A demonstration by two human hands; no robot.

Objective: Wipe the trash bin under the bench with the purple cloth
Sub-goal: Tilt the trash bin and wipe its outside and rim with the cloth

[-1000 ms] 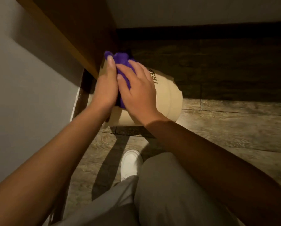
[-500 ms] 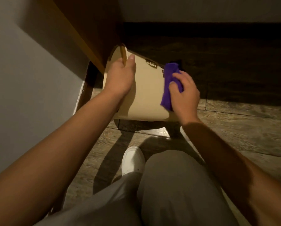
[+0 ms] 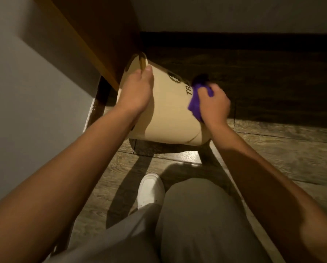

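A beige trash bin (image 3: 170,114) with dark lettering lies tilted on its side on the wooden floor, its rim pointing up under the bench (image 3: 94,33). My left hand (image 3: 137,92) grips the bin's rim, thumb on the outside wall. My right hand (image 3: 213,105) holds a bunched purple cloth (image 3: 195,103) pressed against the bin's right side, covering part of the lettering. The bin's inside is hidden.
The brown bench edge runs diagonally at upper left, with a grey wall (image 3: 26,111) below it. My knee in grey trousers (image 3: 202,215) and a white shoe (image 3: 150,189) are just in front of the bin. Dark floorboards stretch to the right.
One second ago both hands held the cloth on top of the bin. My left hand moved to the rim, and my right hand carried the cloth down the bin's right side.
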